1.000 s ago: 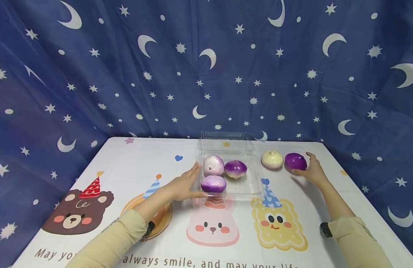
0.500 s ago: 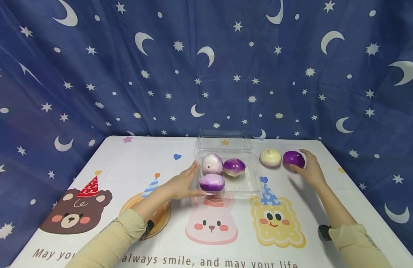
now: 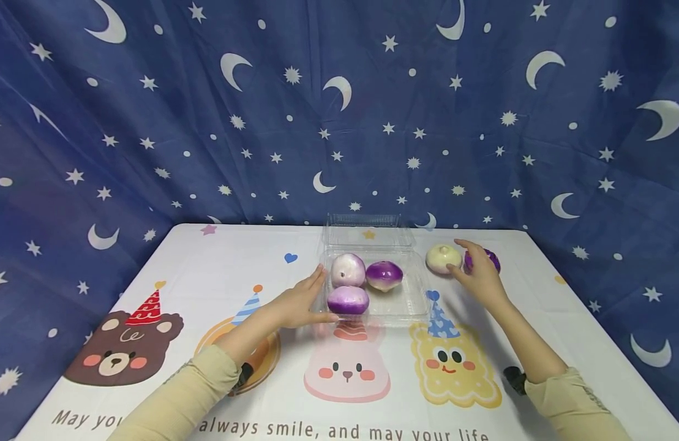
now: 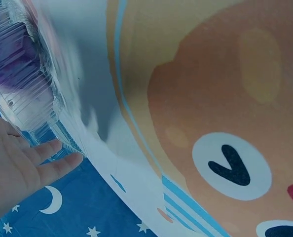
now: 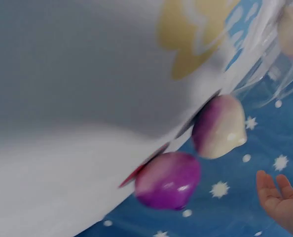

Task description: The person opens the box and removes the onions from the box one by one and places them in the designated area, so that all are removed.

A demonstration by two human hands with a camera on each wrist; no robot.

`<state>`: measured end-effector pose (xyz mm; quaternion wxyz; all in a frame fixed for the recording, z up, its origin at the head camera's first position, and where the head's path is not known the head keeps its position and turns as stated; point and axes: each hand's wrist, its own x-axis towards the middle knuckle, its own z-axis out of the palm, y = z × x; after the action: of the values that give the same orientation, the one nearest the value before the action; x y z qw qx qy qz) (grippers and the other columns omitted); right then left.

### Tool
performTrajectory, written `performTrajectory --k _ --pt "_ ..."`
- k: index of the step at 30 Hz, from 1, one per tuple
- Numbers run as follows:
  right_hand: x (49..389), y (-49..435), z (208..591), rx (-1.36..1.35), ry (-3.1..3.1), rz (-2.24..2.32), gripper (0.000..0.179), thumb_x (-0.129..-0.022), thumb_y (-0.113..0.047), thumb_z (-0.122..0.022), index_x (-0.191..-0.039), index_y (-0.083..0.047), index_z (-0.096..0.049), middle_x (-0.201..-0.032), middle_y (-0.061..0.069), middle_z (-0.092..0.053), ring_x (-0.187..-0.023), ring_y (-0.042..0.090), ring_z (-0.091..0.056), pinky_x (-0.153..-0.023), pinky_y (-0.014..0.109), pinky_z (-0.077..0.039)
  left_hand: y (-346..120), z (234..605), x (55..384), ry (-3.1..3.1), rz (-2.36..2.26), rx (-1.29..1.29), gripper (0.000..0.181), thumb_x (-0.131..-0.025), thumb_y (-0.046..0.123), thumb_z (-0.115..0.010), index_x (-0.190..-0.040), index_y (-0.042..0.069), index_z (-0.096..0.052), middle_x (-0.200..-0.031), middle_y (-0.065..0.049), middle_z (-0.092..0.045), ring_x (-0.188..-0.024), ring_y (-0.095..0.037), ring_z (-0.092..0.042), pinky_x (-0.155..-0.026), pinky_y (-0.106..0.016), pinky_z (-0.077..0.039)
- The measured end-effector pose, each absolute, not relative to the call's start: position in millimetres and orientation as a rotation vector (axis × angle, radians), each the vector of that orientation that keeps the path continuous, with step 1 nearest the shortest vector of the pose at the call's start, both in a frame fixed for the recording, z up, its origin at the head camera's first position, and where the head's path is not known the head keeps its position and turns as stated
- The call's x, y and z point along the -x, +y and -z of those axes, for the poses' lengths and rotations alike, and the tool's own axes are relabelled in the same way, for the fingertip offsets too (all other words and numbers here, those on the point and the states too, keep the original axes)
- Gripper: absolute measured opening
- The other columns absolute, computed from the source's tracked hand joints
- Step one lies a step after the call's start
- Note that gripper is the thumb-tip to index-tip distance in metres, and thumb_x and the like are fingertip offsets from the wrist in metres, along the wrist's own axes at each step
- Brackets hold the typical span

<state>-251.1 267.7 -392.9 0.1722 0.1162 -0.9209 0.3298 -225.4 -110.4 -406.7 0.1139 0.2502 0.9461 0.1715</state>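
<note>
A clear plastic clamshell box (image 3: 413,300) lies with its lid raised at the back. Inside are a pale turnip (image 3: 348,270), a purple-and-white turnip (image 3: 348,301) and a purple-topped turnip (image 3: 384,275). My left hand (image 3: 295,304) rests at the box's left side, fingers straight and thumb along the front corner. Right of the box sit a cream turnip (image 3: 443,259) and a purple turnip (image 5: 168,181), the latter partly hidden behind my right hand (image 3: 480,278) in the head view. That hand hovers at the cream turnip's right, thumb and fingers spread; the right wrist view shows its fingers off both turnips.
The white tablecloth (image 3: 251,245) carries printed cartoon animals and lettering. Behind the table hangs a blue curtain (image 3: 295,110) with moons and stars. The raised lid (image 3: 367,231) stands near the table's back edge.
My right hand has moved left from around the purple turnip to the cream one, leaving the purple turnip in place. The left hand stays at the box. The head view has shifted slightly.
</note>
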Motion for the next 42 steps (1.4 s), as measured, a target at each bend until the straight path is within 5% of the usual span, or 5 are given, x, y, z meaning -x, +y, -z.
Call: performTrajectory --k 7,42 --pt "250 238 390 -0.465 -2.650 -0.997 0.054 -0.086 -0.006 -0.066 -0.134 0.004 -0.043 -0.131 0.029 -0.047 -0.115 0.045 -0.049 -0.090 0.056 -0.048 -112 408 226 2.788 -0.499 -0.749 0.105 -0.082 0.061 -0.060 -0.150 0.000 -0.009 -0.158 -0.018 -0.005 -0.142 -0.037 -0.023 -0.110 -0.049 -0.032" --pt "268 197 386 -0.805 -2.783 -0.868 0.062 -0.081 -0.017 -0.074 -0.133 0.003 -0.046 -0.132 0.025 -0.050 -0.116 0.044 -0.051 -0.092 0.053 -0.048 -110 403 223 2.765 -0.471 -0.732 0.103 -0.083 0.060 -0.058 -0.151 0.001 -0.008 -0.159 -0.016 -0.001 -0.142 -0.038 -0.021 -0.110 -0.051 -0.033"
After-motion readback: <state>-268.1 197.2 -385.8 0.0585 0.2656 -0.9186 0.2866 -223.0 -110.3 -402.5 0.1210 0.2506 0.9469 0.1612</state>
